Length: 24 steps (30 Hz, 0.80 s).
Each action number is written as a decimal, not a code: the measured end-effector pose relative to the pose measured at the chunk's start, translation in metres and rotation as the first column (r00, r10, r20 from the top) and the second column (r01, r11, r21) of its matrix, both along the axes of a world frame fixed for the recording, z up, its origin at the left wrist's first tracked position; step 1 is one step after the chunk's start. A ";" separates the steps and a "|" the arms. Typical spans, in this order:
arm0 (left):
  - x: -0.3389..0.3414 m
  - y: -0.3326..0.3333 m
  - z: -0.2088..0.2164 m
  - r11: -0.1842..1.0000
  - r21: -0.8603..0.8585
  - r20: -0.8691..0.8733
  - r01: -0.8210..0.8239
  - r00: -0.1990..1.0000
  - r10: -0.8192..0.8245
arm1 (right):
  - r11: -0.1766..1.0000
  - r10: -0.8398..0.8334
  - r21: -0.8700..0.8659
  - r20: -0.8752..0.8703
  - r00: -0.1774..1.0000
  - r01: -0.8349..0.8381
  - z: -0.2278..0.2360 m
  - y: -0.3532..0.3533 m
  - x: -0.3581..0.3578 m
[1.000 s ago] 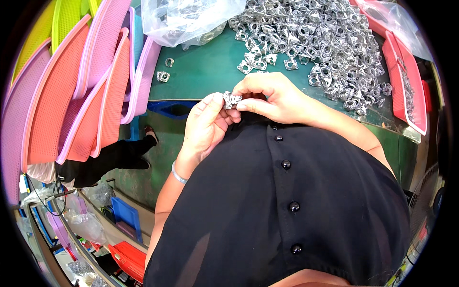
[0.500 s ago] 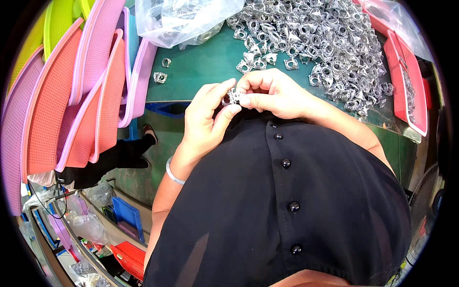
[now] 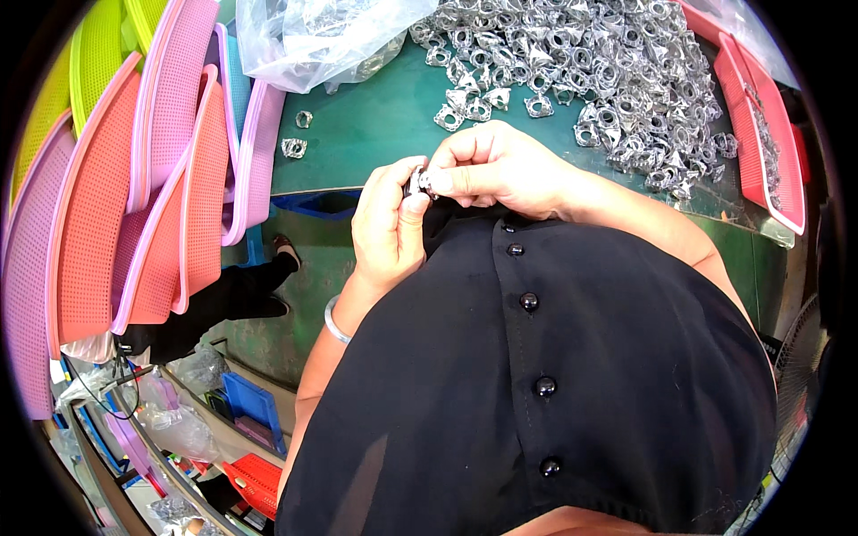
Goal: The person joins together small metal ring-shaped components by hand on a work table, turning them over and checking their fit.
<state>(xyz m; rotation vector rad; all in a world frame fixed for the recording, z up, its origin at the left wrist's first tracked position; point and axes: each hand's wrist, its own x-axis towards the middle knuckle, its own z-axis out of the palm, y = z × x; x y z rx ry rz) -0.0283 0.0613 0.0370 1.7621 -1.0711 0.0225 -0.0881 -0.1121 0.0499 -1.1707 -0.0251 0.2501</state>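
Note:
Between my two hands, near the front edge of the green table (image 3: 357,143), is a small silvery metal part (image 3: 418,183). My left hand (image 3: 386,223) pinches it from the left with thumb and fingers. From the other side my right hand (image 3: 496,170) grips it between thumb and forefinger. The fingers hide much of it. A large heap of similar metal parts (image 3: 617,80) spreads over the back and right of the table. Left of my hands, two loose metal parts (image 3: 294,148) lie apart from the heap.
Pink, purple and green perforated baskets (image 3: 94,214) are stacked at the left. A clear plastic bag (image 3: 331,40) lies at the back. At the right table edge stands a pink basket (image 3: 760,134). Another person's leg (image 3: 255,286) and a fan (image 3: 797,375) are also visible.
Both hands have shifted slightly left with the metal part. The left fingers have closed in further around it, so less of it shows.

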 end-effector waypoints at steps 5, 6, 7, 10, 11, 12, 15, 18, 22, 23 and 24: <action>0.004 0.000 -0.002 0.997 -0.027 -0.234 0.073 0.969 -0.078 | 0.994 -0.021 0.108 -0.093 0.995 0.031 -0.003 0.000 0.003; 0.005 0.000 -0.003 0.993 -0.027 -0.279 0.114 0.953 -0.117 | 0.992 -0.021 0.122 -0.110 0.994 0.035 -0.004 0.000 0.003; 0.004 0.000 -0.003 0.992 -0.054 -0.391 0.118 0.911 -0.130 | 0.993 -0.034 0.104 -0.118 0.992 0.047 -0.004 0.001 0.004; 0.002 0.001 -0.003 0.984 -0.131 -0.637 0.120 0.751 -0.177 | 0.995 -0.045 0.081 -0.129 0.991 0.056 -0.003 0.001 0.005; 0.004 0.002 -0.005 0.980 -0.155 -0.677 0.125 0.709 -0.198 | 0.995 -0.032 0.094 -0.124 0.992 0.044 -0.004 0.000 0.005; 0.005 0.003 -0.006 0.976 -0.179 -0.714 0.126 0.665 -0.217 | 0.994 -0.016 0.107 -0.120 0.993 0.029 -0.005 -0.001 0.006; 0.006 0.002 -0.002 0.962 -0.242 -0.773 0.128 0.574 -0.271 | 0.997 -0.031 0.074 -0.085 0.996 0.037 -0.002 -0.003 0.006; 0.007 0.002 0.000 0.952 -0.282 -0.819 0.118 0.487 -0.303 | 0.996 -0.063 0.056 -0.077 0.995 0.068 -0.001 -0.004 0.006; 0.007 0.002 0.000 0.937 -0.336 -0.872 0.093 0.346 -0.347 | 0.995 -0.096 0.021 -0.061 0.993 0.098 0.001 -0.004 0.005; 0.007 0.002 0.001 0.933 -0.347 -0.881 0.090 0.308 -0.358 | 0.996 -0.094 -0.003 -0.047 0.994 0.094 0.003 -0.003 0.005; 0.007 0.001 0.002 0.932 -0.350 -0.892 0.094 0.271 -0.362 | 0.993 -0.107 -0.049 -0.020 0.994 0.106 0.004 -0.003 0.005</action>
